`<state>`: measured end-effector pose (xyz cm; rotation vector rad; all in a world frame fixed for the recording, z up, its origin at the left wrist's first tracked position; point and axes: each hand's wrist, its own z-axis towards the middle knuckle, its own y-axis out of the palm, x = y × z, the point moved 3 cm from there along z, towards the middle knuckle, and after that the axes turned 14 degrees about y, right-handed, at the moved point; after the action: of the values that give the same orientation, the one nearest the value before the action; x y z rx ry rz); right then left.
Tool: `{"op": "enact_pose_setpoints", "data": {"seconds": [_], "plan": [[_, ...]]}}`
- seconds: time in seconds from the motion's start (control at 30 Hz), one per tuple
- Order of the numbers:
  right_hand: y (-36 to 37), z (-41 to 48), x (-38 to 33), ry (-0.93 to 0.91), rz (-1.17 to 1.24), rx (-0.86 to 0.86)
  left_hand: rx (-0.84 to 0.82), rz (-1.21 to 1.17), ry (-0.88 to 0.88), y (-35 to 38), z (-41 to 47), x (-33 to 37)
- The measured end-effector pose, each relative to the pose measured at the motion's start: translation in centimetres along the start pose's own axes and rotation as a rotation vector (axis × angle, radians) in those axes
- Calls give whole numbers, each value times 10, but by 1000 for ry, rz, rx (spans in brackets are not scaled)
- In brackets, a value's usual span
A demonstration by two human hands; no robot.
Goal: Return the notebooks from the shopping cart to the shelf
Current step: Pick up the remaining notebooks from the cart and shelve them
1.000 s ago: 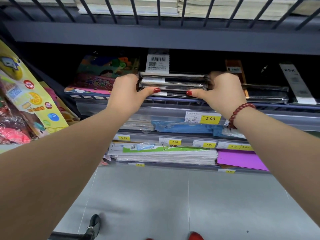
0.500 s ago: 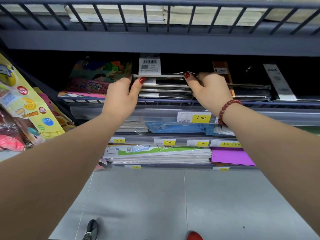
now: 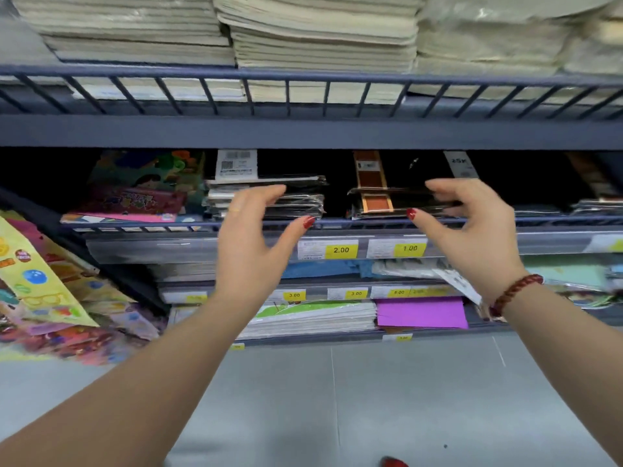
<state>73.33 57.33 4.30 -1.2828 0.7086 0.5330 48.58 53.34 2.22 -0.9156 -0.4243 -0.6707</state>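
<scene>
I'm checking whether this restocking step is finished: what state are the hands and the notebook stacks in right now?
stack of black plastic-wrapped notebooks: lying flat on the dark metal shelf, not gripped.
black stack with a brown strip: flat on the same shelf, to the right of the first, with a gap between.
left hand: open, fingers spread, holding nothing.
right hand: open, holding nothing, in front of the brown-strip stack.
</scene>
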Motion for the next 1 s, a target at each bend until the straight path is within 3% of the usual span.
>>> {"op": "enact_pose_setpoints", "data": {"seconds": [0.13,0.33,0.53,0.73,1.0], "plan": [[-5,26,25,81,-81,-109,-73,-55,-28,49,17,29],[1,52,51,142,-12,-322,0,258,126,77,12,50],[3,70,55,13,8,-438,-241,163,6,104,26,63],[3,77,60,64,164,-504,-140,214,-161,108,30,54],[1,78,60,48,179,-524,-158,152,-210,108,25,49]]}}
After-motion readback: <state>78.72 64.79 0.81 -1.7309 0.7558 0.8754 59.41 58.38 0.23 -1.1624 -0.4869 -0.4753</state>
